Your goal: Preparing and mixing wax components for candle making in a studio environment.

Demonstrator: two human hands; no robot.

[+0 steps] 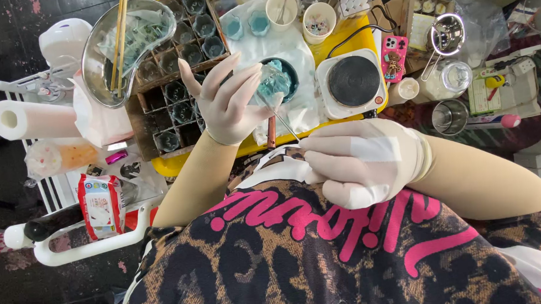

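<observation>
At the far left a white paper roll (27,119) lies on a white rack (53,184), and below it stands a red and white packet of wipes (100,205). Above, a steel kidney-shaped tray (98,53) holds wooden sticks (119,36) and rests on the edge of a cardboard crate (174,108) with many compartments; small dark glass cups sit in the compartments.

The left hand (230,101), in a pale glove, is raised over the yellow table (344,31). Its fingers are spread upward, while the thumb and the inner fingers close around a small clear glass (274,83) with blue-green content, so the glass is held tilted just above a white cloth (289,50). A dark bowl (288,76) is right behind the glass.

The right hand (365,162), also gloved, is near the body and pinches a thin metal rod (286,125) between thumb and forefinger; the grip is narrow and tight. The tip of the rod points up to the glass and seems to reach its underside, but I cannot tell if it goes inside.

Further right there is a white hot plate (352,81) with a dark round top, then a pink phone (394,58), a small steel strainer (446,35), a glass jar (447,78) and a steel cup (448,117)
</observation>
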